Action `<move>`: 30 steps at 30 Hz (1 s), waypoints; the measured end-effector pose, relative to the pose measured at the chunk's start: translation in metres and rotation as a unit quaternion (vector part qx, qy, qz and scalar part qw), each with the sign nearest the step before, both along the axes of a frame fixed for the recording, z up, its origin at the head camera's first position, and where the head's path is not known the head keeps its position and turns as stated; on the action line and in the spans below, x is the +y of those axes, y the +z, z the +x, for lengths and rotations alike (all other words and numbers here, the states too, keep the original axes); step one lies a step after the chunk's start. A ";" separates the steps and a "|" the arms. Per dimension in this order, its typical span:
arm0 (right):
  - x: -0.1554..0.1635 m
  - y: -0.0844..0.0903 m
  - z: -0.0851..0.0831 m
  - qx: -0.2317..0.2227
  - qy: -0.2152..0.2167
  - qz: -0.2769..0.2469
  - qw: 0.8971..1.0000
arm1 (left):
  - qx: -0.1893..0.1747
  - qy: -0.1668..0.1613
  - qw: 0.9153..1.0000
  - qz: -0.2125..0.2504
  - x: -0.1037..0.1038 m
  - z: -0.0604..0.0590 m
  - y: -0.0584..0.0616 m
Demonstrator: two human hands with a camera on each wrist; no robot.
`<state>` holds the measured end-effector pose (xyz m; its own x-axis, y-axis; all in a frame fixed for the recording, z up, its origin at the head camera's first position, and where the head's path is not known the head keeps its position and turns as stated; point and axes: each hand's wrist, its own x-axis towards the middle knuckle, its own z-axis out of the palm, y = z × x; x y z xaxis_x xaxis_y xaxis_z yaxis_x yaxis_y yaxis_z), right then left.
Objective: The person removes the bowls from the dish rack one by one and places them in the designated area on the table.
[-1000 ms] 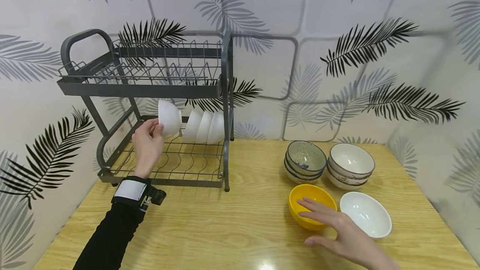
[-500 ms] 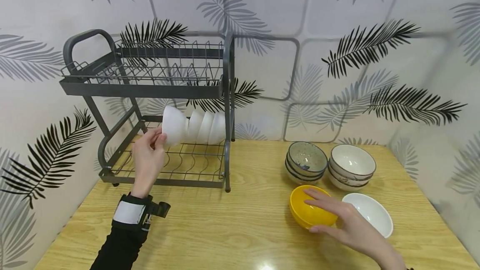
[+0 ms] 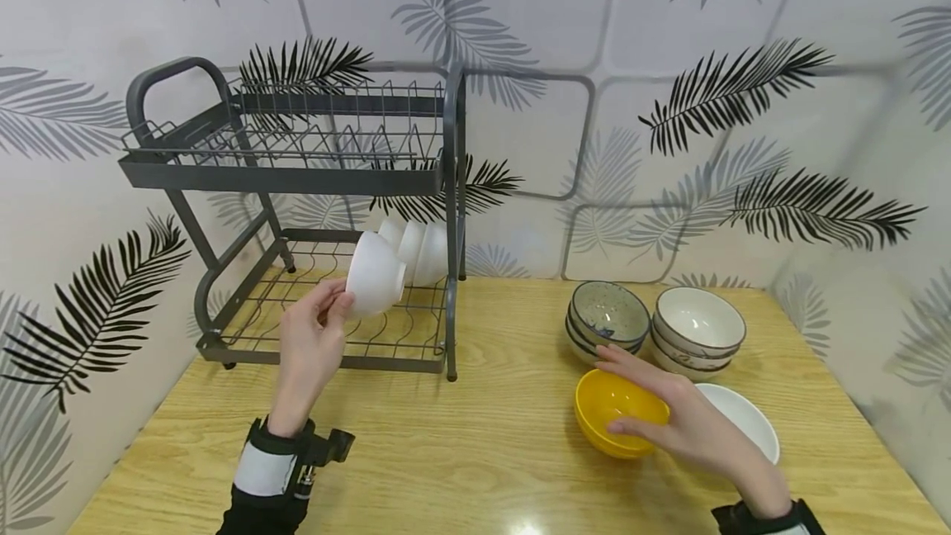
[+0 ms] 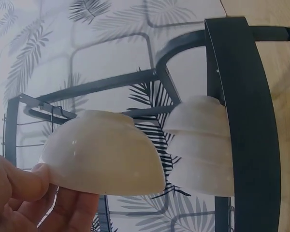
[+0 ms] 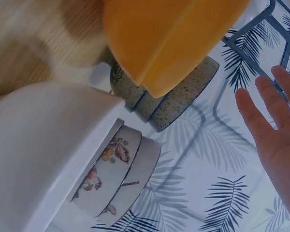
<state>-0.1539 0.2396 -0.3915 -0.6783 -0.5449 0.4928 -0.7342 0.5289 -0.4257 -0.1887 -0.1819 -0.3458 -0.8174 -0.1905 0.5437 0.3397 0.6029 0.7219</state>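
Left hand (image 3: 312,345) fingers pinch a white bowl (image 3: 375,275); right hand (image 3: 679,419), fingers straight, partly hides the yellow bowl (image 3: 617,415)

Black sleeves, white-banded wrist strap (image 3: 262,469) with small black camera mount (image 3: 321,451)

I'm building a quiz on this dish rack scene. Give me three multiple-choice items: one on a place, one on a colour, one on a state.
1. Where are the other white bowls? A upper tier; B lower tier; C table.
2. The bowl under the right hand is: A yellow; B green; C red.
3. The left hand: A hangs idle; B pinches a white bowl; C grips the rack.

B: the white bowls sit on the rack's lower tier.
A: the right hand is over the yellow bowl.
B: the left hand pinches the white bowl.
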 end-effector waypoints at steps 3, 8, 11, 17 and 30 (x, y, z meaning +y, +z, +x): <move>-0.003 0.003 -0.003 -0.009 -0.004 0.007 1.000 | 0.003 -0.023 1.000 -0.002 0.005 0.005 -0.002; -0.008 0.007 -0.008 -0.023 -0.014 0.013 1.000 | 0.011 -0.049 0.999 -0.018 0.015 0.012 -0.004; -0.011 0.009 -0.010 -0.029 -0.011 0.006 0.999 | 0.013 -0.061 0.998 -0.022 0.020 0.017 -0.006; -0.017 0.017 -0.018 -0.014 0.014 -0.016 1.000 | 0.036 -0.108 0.993 -0.045 0.031 0.025 -0.007; -0.044 0.025 -0.019 -0.045 0.026 -0.053 0.997 | 0.052 -0.280 0.951 -0.122 0.045 0.030 -0.010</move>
<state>-0.1727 0.1952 -0.3662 -0.6949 -0.5288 0.4874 -0.7154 0.4393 -0.5433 -0.1587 -0.1369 -0.3562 -0.6929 0.4006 0.5995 0.7187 0.4515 0.5289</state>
